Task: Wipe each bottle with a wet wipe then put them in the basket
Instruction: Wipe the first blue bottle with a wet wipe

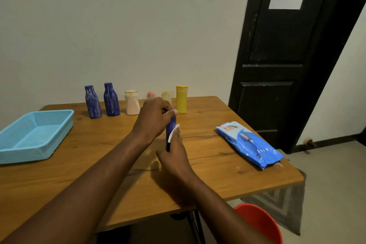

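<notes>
**One bottle in hand, six waiting**

The left hand [153, 117] grips the top of the held bottle [171, 124], blue and upright, with its fingers [174, 112] curled round it. The right hand [174, 156] pinches one wipe [174, 131] against the bottle's lower side. Beyond the fingers, six bottles stand in a row on the counter [208, 176]: two blue bottles [93, 103] [111, 100], one white bottle [132, 105], one pink bottle [151, 94] and one pale bottle [167, 96], both partly hidden by the left hand, and one yellow bottle [181, 101]. One basket [23, 155] sits well left of the fingers. One pack [251, 144] of wipes lies to their right.
</notes>
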Motion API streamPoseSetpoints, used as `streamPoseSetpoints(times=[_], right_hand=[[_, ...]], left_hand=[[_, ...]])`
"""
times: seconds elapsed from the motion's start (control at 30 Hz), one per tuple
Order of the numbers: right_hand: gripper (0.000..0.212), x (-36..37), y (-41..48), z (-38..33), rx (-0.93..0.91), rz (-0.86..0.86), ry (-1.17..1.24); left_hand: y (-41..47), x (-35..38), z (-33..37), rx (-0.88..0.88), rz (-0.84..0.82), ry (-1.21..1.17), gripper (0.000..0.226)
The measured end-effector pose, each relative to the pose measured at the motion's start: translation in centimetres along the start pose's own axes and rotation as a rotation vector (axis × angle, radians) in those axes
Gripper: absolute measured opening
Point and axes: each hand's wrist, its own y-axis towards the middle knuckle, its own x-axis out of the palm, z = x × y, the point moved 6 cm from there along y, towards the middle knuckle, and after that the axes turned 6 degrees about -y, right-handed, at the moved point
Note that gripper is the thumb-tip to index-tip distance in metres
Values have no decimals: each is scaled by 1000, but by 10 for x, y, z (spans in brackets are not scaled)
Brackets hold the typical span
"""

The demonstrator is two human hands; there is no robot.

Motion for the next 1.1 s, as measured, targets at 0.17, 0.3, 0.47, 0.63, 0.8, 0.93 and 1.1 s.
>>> streamPoseSetpoints(times=[0.17,0.3,0.47,0.63,0.8,0.93,1.1], right_hand=[[101,4,-17,-18,-91,-15,17],[101,-5,18,-25,-70,70,48],[94,4,9,16,87,1,22],[95,12,4,2,41,18,93],[101,-4,33,-1,82,53,133],[83,4,19,23,158,-6,28],[97,22,4,2,86,47,144]], left_hand=[[-1,0,2,33,15,-11,15],[-2,-1,2,35,15,-9,16],[-1,2,2,20,8,2,16],[-1,2,1,26,20,17,17],[-2,1,3,28,20,9,15],[-2,1,2,22,18,-3,17],[-1,1,1,38,34,-1,18]])
